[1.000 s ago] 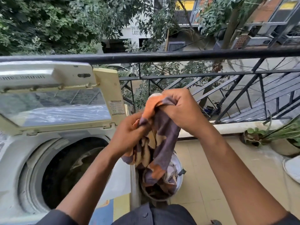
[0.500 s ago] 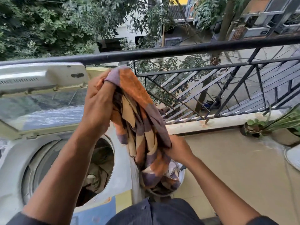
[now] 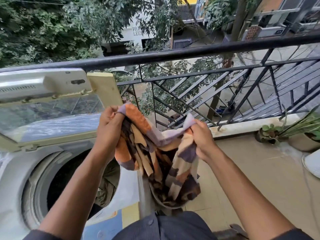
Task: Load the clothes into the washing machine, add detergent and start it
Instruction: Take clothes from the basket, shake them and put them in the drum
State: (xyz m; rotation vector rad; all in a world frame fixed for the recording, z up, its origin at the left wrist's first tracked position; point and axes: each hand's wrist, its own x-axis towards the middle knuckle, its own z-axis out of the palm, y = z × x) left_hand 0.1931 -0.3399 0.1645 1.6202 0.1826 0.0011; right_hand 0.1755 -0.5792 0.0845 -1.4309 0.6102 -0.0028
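Left hand (image 3: 109, 125) dropped from lid height, pinching towel (image 3: 152, 144) corner; right hand (image 3: 201, 135) rose, gripped other edge. Towel spread between hands, tail in bucket (image 3: 161, 203) beside washer (image 3: 20, 170). Judged: next into drum.

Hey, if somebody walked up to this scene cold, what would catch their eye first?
Probably the orange, purple and cream towel at centre, stretched between the left hand and the right hand, its lower end hanging into a bucket on the floor. Next, the washing machine at lower left, lid raised and some clothing already in the drum. Behind them a black railing runs across in front of trees.
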